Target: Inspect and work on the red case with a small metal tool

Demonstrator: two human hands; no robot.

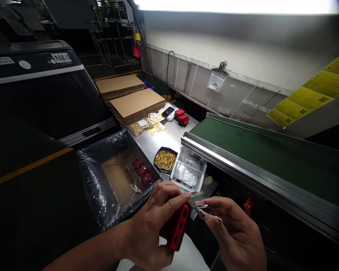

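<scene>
My left hand [155,222] is wrapped round a red-and-black plastic case [180,227] with slots along its red side. The case is tilted, and part of it is hidden behind my fingers. Between thumb and fingers, my right hand [234,229] pinches a silver nail clipper [207,209]. Its jaws are at the upper corner of the case; whether they touch it I cannot tell. Beyond my hands stand a blue tray of small brass-coloured parts [165,160] and a white tray [175,180] holding clear plastic bags and a pen.
A plastic-lined bin [101,203] with wrapped dark-red pieces stands at left. Cardboard sheets [138,101], a phone [168,111] and stacked red-black cases [181,117] lie farther back. A green conveyor belt [243,150] runs along the right. A black machine [45,98] stands far left.
</scene>
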